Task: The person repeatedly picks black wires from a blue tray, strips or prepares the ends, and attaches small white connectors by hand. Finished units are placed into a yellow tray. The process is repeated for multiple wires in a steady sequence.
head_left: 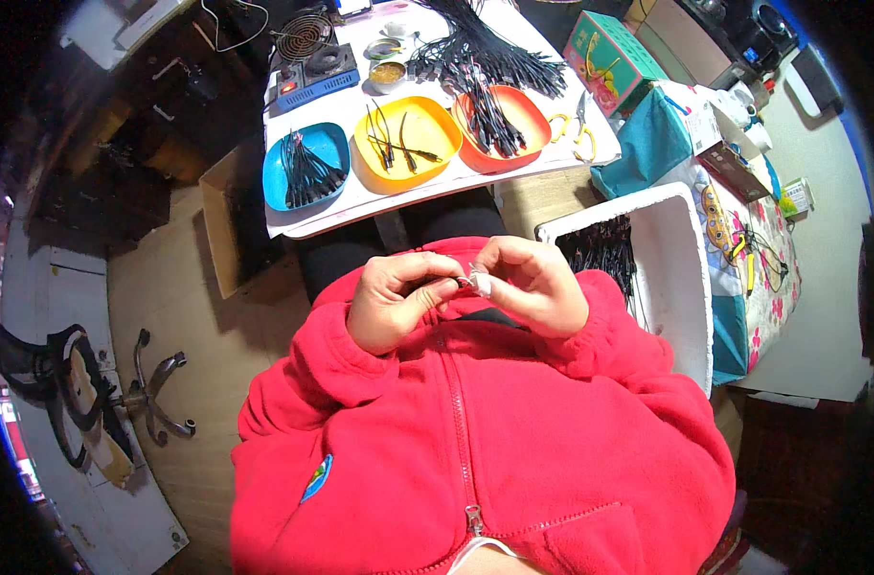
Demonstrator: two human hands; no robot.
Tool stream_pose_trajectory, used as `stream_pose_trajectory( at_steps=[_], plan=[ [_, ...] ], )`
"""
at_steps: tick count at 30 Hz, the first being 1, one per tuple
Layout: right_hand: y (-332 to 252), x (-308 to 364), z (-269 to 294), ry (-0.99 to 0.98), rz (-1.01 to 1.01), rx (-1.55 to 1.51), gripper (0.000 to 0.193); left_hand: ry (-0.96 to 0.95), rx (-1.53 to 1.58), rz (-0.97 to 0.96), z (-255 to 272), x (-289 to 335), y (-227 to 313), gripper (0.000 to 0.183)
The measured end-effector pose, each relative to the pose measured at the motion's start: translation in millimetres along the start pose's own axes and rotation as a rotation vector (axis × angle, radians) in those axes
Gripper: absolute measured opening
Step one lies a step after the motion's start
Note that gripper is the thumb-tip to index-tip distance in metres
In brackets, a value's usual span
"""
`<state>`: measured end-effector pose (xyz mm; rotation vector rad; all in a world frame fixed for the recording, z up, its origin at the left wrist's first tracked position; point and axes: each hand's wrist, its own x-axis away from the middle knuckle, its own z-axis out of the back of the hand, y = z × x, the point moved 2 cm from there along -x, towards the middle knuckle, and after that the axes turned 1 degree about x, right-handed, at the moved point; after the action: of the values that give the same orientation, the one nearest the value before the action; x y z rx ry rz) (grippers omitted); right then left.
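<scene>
In front of my chest my left hand (389,305) is closed in a pinch on a thin cable (465,282). Reddish wire ends poke out past its fingertips. Right beside it, my right hand (547,287) pinches at those wire ends, with something white around its thumb tip. The fine detail between the fingertips is too small to make out. Beyond my hands, on the white table, stand a blue bowl (273,153) and an orange bowl (528,101) with bundles of black cables. Between them a yellow bowl (437,113) holds several loose black cables.
A heap of black cables (489,53) lies at the table's back, near a small hot plate (314,81) and a metal cup (388,77). Yellow-handled scissors (582,129) rest at the right corner. A white foam box (681,259) with cables stands right, a cardboard box (228,230) left.
</scene>
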<state>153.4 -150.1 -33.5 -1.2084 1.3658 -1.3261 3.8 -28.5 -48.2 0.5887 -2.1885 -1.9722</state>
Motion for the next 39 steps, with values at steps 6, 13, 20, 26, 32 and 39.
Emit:
stream_pose_trajectory(
  at_steps=[6, 13, 20, 26, 32, 39],
  plan=[
    [-7.5, -6.3, 8.4, -0.026, 0.464, 0.308, 0.019, -0.094, 0.741, 0.249, -2.2, 0.9, -8.6, 0.014],
    [-20.0, -4.5, 3.5, -0.016, 0.865, 0.554, 0.023, -0.172, 0.984, 0.422, -12.8, 7.7, -14.6, 0.018],
    [-21.5, 2.6, -1.4, -0.012, 0.828, 0.555, 0.021, -0.135, 0.886, 0.36, -15.9, 8.9, -12.3, 0.016],
    [-5.0, -7.2, 0.1, -0.04, 0.689, 0.238, 0.019, 0.02, 0.271, 0.126, -14.5, 9.8, 7.4, 0.014],
    [-22.1, -4.5, 8.3, 0.087, 0.861, 0.65, 0.032, 0.119, -0.221, -0.157, -9.8, 8.5, 26.1, 0.012],
    [-25.9, -22.9, 5.3, 0.183, 0.851, 0.76, 0.026, 0.141, -0.319, -0.161, -0.9, -7.2, 25.5, 0.013]
  ],
)
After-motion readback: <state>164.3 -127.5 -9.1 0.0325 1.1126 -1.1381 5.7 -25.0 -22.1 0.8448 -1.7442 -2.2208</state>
